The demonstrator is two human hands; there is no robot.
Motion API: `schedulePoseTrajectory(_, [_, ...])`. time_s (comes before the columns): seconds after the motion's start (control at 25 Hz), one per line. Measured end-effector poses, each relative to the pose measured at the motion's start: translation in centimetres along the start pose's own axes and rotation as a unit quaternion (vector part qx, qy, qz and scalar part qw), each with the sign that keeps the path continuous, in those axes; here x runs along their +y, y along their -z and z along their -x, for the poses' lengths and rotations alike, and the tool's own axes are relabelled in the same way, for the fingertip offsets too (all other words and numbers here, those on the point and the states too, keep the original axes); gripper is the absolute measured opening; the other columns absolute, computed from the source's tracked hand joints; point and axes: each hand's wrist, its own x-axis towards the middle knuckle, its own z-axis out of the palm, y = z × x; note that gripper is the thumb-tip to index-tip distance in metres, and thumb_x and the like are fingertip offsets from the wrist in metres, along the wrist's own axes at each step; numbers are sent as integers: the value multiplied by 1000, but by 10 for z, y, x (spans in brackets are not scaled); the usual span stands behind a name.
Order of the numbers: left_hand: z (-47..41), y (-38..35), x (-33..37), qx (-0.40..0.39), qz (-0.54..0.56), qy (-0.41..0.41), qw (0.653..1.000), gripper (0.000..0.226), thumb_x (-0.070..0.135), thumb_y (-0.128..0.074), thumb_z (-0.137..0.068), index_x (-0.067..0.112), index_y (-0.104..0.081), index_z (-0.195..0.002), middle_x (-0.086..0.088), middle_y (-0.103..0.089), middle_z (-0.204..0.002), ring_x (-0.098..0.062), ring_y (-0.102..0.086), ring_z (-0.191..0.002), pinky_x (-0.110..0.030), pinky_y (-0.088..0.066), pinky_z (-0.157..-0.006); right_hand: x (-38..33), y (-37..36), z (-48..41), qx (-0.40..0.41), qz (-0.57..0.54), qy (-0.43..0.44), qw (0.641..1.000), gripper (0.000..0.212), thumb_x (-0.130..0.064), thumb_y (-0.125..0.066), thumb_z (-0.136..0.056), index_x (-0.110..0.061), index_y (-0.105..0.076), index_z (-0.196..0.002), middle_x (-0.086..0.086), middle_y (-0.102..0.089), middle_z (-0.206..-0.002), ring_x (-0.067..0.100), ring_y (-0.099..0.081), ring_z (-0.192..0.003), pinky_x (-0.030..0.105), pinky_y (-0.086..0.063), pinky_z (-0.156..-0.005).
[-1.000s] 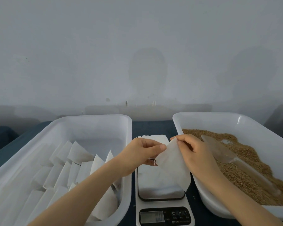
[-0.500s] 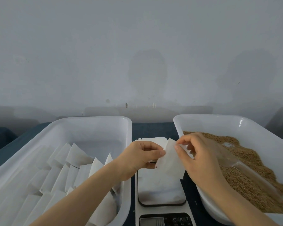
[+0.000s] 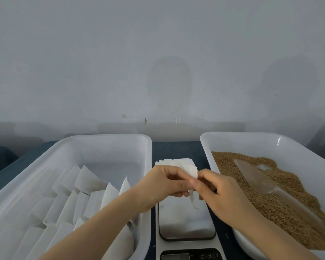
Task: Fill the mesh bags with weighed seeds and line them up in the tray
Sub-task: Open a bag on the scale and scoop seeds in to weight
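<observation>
Two bare hands met above a scale (image 3: 187, 222) at the middle of a dark worktop (image 3: 176, 149). A moment earlier the mesh bag (image 3: 192, 173) had hung flat and slack between them over the scale plate; now it was bunched up at the fingertips, its top edge lifted and pulled between both hands, with a crumpled tail trailing below. The left hand (image 3: 163, 182) had its grip closed on the bag's near edge, thumb against fingers, and the right hand (image 3: 217, 192) pinched the opposite edge the same way. This looked like the mouth of the bag being worked open, so filling had probably not begun: no seeds showed in it. Just behind the hands lay one small stack of spare bags (image 3: 174, 161), too flat to count. There were two white tubs. The left tray (image 3: 109, 141) held filled bags (image 3: 88, 182) leaning in rows, about a dozen or more visible, some hidden under the left forearm, with the far part of the tray bare. The right tub (image 3: 251, 139) held a bed of brown seeds (image 3: 281, 199) with one clear scoop (image 3: 255, 177) lying on them. The scale's display was cut off at the bottom edge and could not be read.
</observation>
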Motion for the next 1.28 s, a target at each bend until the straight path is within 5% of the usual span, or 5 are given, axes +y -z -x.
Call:
schedulePoseTrajectory(0.48, [1,-3,2,17,24,38,999,9,8,-58,-91,7,-60,-82,-4,-72,-74,-20,-72,-76,-24,-55,-69,2,-3,-1,43,32,-28,998,11,-17,-63,-89,-28,-64,-89,-17,-61,-62,4,-60,-62,9,-43,-56])
schedulePoseTrajectory(0.64, [1,-3,4,15,20,44,999,15,7,-52,-92,7,-58,-79,-3,-72,-74,-20,-72,-75,-22,-53,-65,5,0,0,107,44,-29,993,28,-11,-65,-86,-32,-49,-79,-7,-58,-65,11,-54,-55,14,-40,-49])
schedulePoseTrajectory(0.84, [1,-3,3,12,31,31,999,14,13,-55,-93,9,-59,-80,-5,-73,-78,-20,-71,-72,-22,-52,-64,-1,-1,0,34,129,51,990,18,-3,-63,-86,-20,-67,-87,-11,-58,-76,9,-50,-56,26,-44,-51])
schedulePoseTrajectory(1.08, [3,-5,0,17,-37,-36,999,24,12,-65,-88,24,-64,-68,2,-59,-54,-10,-54,-47,-20,-48,-55,-1,-2,-2,32,107,15,994,15,-10,-61,-88,-16,-63,-75,-13,-53,-78,8,-48,-59,20,-37,-54])
schedulePoseTrajectory(1.28, [4,-7,1,21,-46,-64,997,15,18,-65,-88,27,-67,-76,4,-63,-67,-9,-55,-52,-18,-47,-57,0,2,-3,71,62,-10,995,8,-3,-66,-82,-8,-70,-78,-4,-61,-77,11,-55,-68,18,-42,-59])
